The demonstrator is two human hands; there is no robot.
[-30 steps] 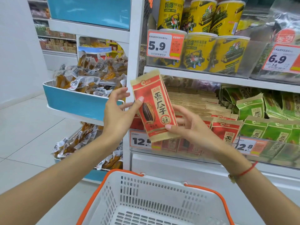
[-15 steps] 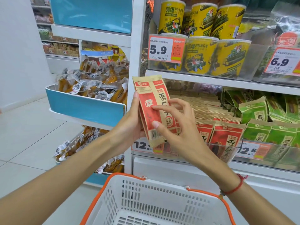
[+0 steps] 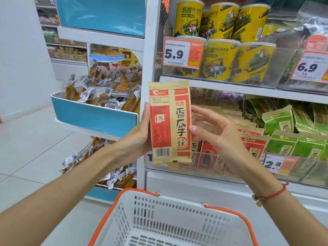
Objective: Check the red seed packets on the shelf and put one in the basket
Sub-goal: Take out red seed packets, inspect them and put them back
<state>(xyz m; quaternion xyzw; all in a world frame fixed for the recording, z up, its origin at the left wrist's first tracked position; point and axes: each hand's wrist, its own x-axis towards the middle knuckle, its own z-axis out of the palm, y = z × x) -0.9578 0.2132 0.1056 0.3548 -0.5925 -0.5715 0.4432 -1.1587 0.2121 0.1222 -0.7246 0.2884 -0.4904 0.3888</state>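
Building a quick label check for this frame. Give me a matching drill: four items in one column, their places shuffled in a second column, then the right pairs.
Items:
1. red seed packet
2. basket
3. yellow tubs
4. green packets

Places:
A. shelf above the seed packets
B. held upright in the left hand, back side facing the camera
C. same shelf as the red packets, to their right
D. bottom of the view, under both hands

Pairs: 1-B, 2-D, 3-A, 4-C
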